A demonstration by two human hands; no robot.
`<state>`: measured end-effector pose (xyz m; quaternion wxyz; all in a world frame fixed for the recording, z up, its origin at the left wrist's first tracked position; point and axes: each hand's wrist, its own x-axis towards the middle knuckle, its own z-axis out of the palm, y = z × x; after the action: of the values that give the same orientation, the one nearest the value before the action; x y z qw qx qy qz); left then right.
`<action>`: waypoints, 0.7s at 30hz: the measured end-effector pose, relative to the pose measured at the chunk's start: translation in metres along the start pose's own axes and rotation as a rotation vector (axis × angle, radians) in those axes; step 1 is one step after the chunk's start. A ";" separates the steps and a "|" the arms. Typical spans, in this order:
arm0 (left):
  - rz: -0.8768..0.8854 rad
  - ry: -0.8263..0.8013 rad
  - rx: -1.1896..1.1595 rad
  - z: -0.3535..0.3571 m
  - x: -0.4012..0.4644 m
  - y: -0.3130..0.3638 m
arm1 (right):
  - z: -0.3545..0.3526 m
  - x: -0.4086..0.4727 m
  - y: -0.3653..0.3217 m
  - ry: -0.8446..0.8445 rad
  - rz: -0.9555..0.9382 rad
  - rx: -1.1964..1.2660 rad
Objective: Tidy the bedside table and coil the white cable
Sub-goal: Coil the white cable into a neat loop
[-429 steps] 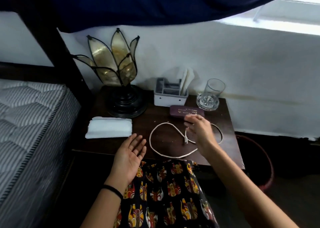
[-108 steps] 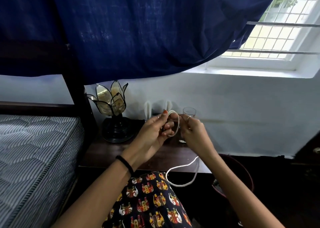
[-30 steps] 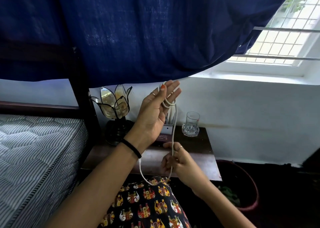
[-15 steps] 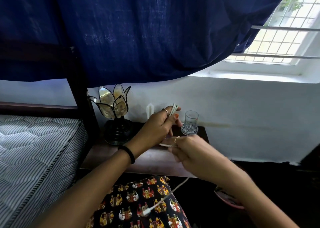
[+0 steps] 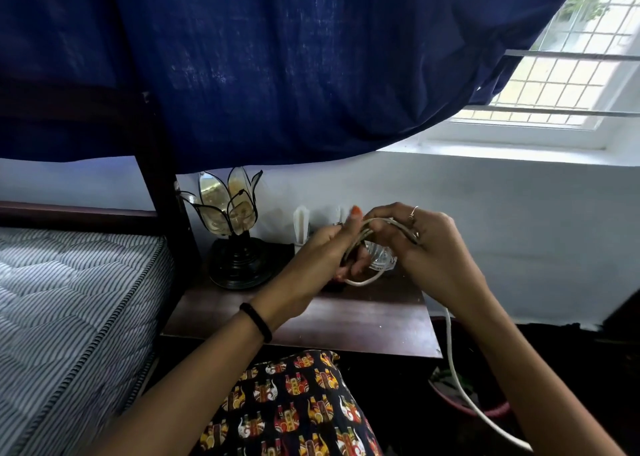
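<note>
Dim bedside corner, dark blue curtain (image 5: pixel 277 57) across the top of the frame, barred window (image 5: pixel 568 75) at upper right, striped mattress (image 5: pixel 69 300) at lower left, dark wooden bedside table (image 5: pixel 329 320) in the centre. At frame centre, just above the table's far side: left hand (image 5: pixel 325 251) clenched on the gathered loops of the white cable (image 5: pixel 367 234), thumb on top, fingers curled underneath; right hand (image 5: pixel 426 244) closed on the same bundle from the right, pinching the newest turn against the rest. Compared with half a second ago, right hand up from table height to meet the left, one more loop laid onto the bundle; compared with a second ago, no long vertical stretch between the hands any more. Outward from the grip: one loose loop sagging below the hands near a clear glass (image 5: pixel 381 261), partly hidden behind the fingers; the free tail dropping from under the right wrist, past the table's right edge, down to the lower right corner of the frame, its plug end out of sight. Further left, petal-shaped glass lamp (image 5: pixel 228 206) on its black base. Judgement: coiling well under way but not finished, a fair length of tail left to wind in, then the bundle to be set on the table.
</note>
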<state>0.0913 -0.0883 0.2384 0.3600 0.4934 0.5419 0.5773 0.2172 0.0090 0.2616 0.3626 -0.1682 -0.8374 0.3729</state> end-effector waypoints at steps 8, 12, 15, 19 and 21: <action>-0.010 0.021 -0.158 0.006 0.001 0.008 | -0.002 0.003 0.012 0.099 0.039 0.182; -0.027 -0.004 -0.259 0.009 0.001 0.010 | -0.003 0.003 0.018 0.110 0.071 0.259; -0.037 0.013 -0.392 0.011 0.004 0.008 | 0.003 0.000 0.021 0.122 0.097 0.341; -0.069 0.008 -0.615 0.016 0.007 0.008 | 0.022 -0.009 0.031 0.141 0.212 0.463; -0.074 -0.010 -0.734 0.017 0.009 0.009 | 0.032 -0.016 0.037 0.136 0.275 0.486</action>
<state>0.1067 -0.0760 0.2477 0.5363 0.3144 0.3142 0.7175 0.2056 0.0084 0.2118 0.3936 -0.2131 -0.6666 0.5961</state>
